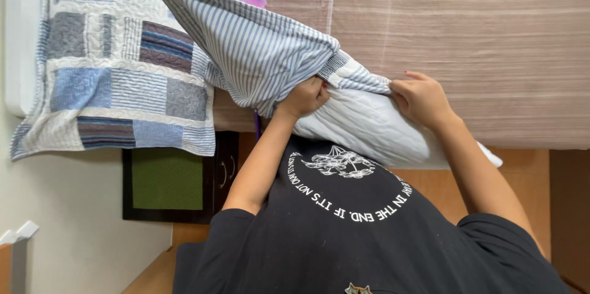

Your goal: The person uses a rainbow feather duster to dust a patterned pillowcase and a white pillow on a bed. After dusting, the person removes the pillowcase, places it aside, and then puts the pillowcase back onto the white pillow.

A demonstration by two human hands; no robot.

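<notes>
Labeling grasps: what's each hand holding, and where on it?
Both hands grip the striped pillowcase at its open edge: left hand and right hand, around the white pillow.

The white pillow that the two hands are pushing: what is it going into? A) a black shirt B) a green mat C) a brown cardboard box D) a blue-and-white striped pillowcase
D: the white quilted pillow sits partly inside the open end of the blue-and-white striped pillowcase, whose edge both the left hand and the right hand grip.
</notes>
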